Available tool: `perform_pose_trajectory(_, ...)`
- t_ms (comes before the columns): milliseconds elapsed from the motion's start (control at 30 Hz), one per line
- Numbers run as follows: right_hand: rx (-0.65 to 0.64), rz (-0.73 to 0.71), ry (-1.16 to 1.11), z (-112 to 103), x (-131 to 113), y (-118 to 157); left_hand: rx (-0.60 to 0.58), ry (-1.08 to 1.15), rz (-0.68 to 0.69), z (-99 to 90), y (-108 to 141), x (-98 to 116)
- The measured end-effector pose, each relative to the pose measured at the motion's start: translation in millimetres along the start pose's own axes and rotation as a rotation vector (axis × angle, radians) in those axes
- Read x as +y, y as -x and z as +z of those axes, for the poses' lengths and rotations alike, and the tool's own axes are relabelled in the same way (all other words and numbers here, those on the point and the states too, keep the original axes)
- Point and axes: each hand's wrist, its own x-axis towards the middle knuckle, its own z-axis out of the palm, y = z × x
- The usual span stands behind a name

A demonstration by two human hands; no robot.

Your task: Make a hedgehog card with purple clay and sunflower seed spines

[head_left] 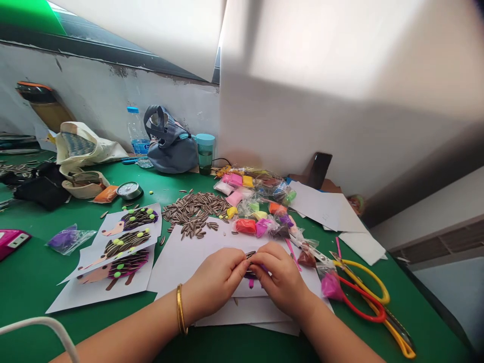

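Observation:
My left hand (217,275) and my right hand (282,275) meet over white paper (177,262), fingertips pinched close together. A striped sunflower seed (250,254) shows at the fingertips, above a dark, partly hidden clay figure with a small magenta clay piece (251,284) at its lower edge. What the left fingers grip is hidden. Beyond my hands lies a heap of sunflower seeds (196,206). To the left, overlapping sheets carry hedgehog figures (128,264) of clay, with seeds as spines and light green dots.
Bagged coloured clay (245,226) lies behind my hands. Red-handled scissors (365,307) and yellow-handled scissors (378,282) are at right. A round tin (129,190), grey-blue bag (172,146), water bottle (138,131) and teal-lidded cup (205,151) stand farther back. A phone (319,170) leans against the wall.

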Motion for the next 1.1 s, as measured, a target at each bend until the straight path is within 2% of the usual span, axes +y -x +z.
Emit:
perform_pose_trajectory(233,-0.128,0.047,-0.023,0.1,-7.0,-1.8,0.016,-0.188,0.102,5.0,2.1,0.9)
perform_pose_trajectory(333,-0.128,0.064,-0.023,0.2,-8.6,-1.5,0.019,-0.207,0.14,6.4,2.8,1.3)
perform_pose_trajectory(767,-0.129,0.101,0.002,9.0,-12.8,-0.4,0.135,-0.133,0.096,17.7,3.0,-0.9)
perform_pose_trajectory(1100,-0.114,0.183,-0.125,13.0,-12.4,0.0,0.167,-0.14,0.126,19.4,3.5,-0.9)
